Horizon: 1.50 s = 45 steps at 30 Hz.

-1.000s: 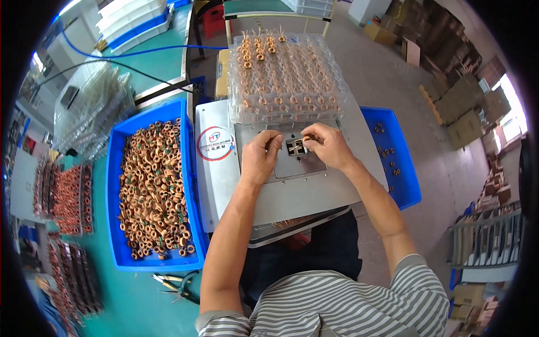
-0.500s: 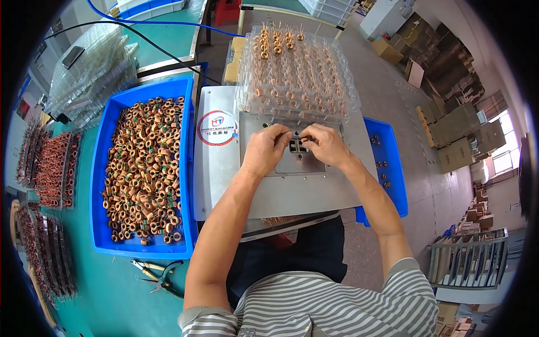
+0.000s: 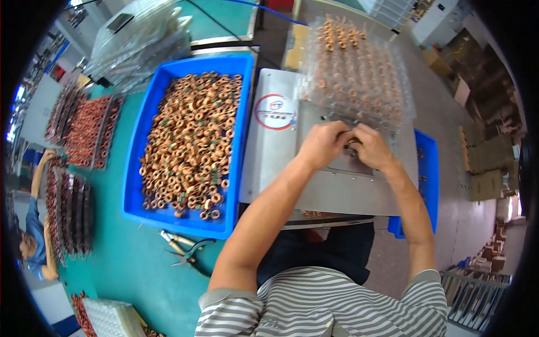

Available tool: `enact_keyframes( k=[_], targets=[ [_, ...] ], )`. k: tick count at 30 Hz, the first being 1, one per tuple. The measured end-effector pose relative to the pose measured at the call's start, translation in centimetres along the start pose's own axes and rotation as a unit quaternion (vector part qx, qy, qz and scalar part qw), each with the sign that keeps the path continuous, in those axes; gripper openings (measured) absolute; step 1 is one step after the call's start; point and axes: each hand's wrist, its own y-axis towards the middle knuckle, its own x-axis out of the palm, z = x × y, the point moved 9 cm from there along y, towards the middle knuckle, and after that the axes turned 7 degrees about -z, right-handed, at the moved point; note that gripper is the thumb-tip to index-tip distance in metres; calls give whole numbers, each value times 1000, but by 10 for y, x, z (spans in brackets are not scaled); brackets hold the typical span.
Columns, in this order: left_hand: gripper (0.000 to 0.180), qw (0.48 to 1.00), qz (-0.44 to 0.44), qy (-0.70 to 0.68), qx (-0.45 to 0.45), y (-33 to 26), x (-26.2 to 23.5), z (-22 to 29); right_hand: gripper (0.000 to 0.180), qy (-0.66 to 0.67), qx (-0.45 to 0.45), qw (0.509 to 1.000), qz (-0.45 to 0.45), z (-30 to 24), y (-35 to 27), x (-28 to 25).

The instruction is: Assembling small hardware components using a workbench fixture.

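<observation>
Over the small fixture opening (image 3: 352, 150) in a grey metal machine top (image 3: 320, 194), my two hands meet with fingertips nearly touching. My left hand (image 3: 324, 145) has its thumb and fingers pinched together. Curled from the other side, my right hand (image 3: 373, 148) pinches at the same spot. Whatever lies between the fingertips is too small and covered to make out. Just beyond the hands, a stack of clear plastic trays (image 3: 387, 90) carries rows of copper-wound ring coils (image 3: 341, 38). To the left, a blue bin (image 3: 130, 185) is heaped with loose ring coils (image 3: 191, 129).
Pliers (image 3: 188, 255) lie on the green table (image 3: 135, 275) below the bin. A second blue bin (image 3: 429, 194) stands right of the machine. Clear trays (image 3: 140, 48) with a phone (image 3: 120, 22) are stacked far left. Another person (image 3: 36, 247) handles dark coil trays (image 3: 76, 213) at the left edge.
The view has swung left, so everything sits further right in it. My hands have drawn closer together over the fixture. Another person has come into view at the left edge.
</observation>
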Motion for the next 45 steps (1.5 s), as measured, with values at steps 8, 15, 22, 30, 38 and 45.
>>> enact_keyframes(
  k=[8, 15, 22, 30, 38, 45],
  targets=[
    [14, 999, -13, -14, -27, -2, -3, -8, 14, -17, -8, 1000, 24, 0, 2, 7],
    [17, 999, -18, -21, -41, 3, 8, -4, 13, -40, -31, 998, 35, 1, -9, -1],
    [20, 999, -4, -7, -34, 5, 8, -3, 12, -19, -8, 997, 68, -2, -15, -13],
    [54, 804, -99, -533, -244, -3, 38, -30, 20, 113, 66, 983, 130, -31, 14, -49],
    [59, 730, -24, -632, -259, 1, 17, -45, 27, 54, 142, 964, 218, 28, 108, -120],
    [64, 701, 26, -678, -220, 5, 1, -48, 27, 6, 278, 945, 173, 124, 191, -126]
  ],
)
